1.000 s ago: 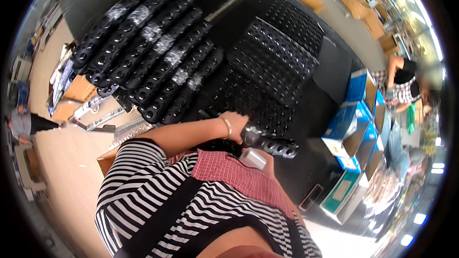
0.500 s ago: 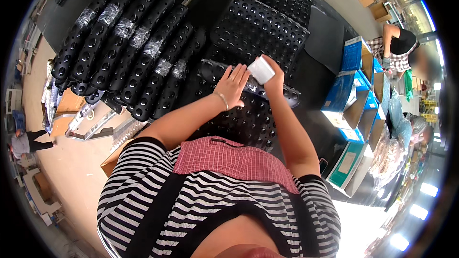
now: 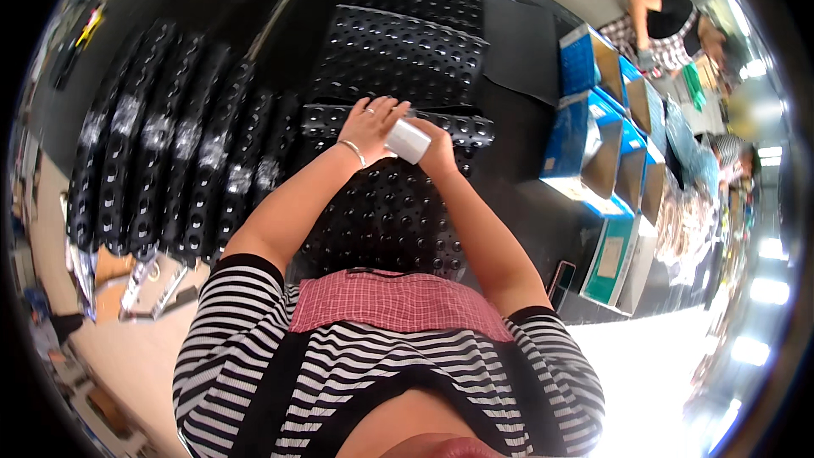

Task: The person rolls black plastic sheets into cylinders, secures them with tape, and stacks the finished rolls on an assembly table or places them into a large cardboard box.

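In front of me a black studded mat is rolled into a tube (image 3: pixel 465 130) lying crosswise on the table. My right hand (image 3: pixel 438 151) grips a small white roll of clear film (image 3: pixel 409 141) just on my side of the tube. My left hand (image 3: pixel 373 129) lies on the tube with its fingers extended, right beside the film roll. Under my forearms spreads a flat stretch of black studded mat (image 3: pixel 381 212). Beyond the tube are more studded mats (image 3: pixel 403 42). Part of the tube is hidden behind my hands.
Several rolled mats (image 3: pixel 174 136) banded with clear film lie side by side at left. Blue cardboard boxes (image 3: pixel 585 140), a green box (image 3: pixel 610 263) and a phone (image 3: pixel 560 280) are on the right. A smooth black sheet (image 3: pixel 519 47) lies far right. Another person (image 3: pixel 666 25) works beyond the boxes.
The view has shifted, so the table's things sit differently in the picture. My left hand and the film roll in my right hand have come closer together over the rolled mat.
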A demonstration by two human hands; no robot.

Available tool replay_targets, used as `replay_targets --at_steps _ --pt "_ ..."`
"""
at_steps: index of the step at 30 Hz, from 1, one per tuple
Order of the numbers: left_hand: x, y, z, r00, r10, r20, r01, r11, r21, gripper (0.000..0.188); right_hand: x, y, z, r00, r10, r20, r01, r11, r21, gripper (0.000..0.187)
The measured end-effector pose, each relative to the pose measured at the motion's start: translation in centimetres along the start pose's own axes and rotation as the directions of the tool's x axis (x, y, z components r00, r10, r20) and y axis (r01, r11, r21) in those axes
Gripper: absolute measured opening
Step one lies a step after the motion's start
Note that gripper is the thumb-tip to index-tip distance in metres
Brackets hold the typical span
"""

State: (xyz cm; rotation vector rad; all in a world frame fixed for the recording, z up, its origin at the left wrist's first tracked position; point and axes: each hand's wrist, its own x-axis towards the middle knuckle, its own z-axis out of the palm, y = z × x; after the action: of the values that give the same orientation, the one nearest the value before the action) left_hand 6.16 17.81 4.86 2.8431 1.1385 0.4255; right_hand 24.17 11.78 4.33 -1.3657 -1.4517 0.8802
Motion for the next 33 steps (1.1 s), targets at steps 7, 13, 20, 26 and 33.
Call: replay_targets --at_steps 7,13,20,26,33 --pt "5.1 -0.2 -2.5 0.975 -0.037 0.218 0.034 0.999 0.017 0.023 -1.5 1.2 0.7 0.992 -0.069 -0.106 0.032 0.948 -0.316 0.027" --pt "3.6 -2.5 -2.7 0.942 -0.156 0.297 0.165 0.986 -0.007 0.075 -8.5 -2.3 4.5 0.926 0.054 0.373 -0.023 0.996 -0.086 0.022" --pt "-1.3 3.1 -7.6 0.864 -0.227 0.45 0.358 0.905 -0.231 0.052 -19.8 -5.9 -5.0 0.882 0.429 0.194 -0.391 0.897 -0.208 0.019" --pt "-10.6 0.4 -21.2 0.912 -0.376 0.161 0.407 0.877 -0.257 0.062 -25.1 -1.2 -14.8 0.939 0.338 -0.063 -0.316 0.777 -0.544 0.018" --pt "-20.7 -8.7 -40.1 0.562 -0.717 -0.412 0.813 0.571 0.115 0.056 -25.4 1.9 -15.9 0.895 0.43 -0.118 -0.382 0.606 -0.697 0.029"
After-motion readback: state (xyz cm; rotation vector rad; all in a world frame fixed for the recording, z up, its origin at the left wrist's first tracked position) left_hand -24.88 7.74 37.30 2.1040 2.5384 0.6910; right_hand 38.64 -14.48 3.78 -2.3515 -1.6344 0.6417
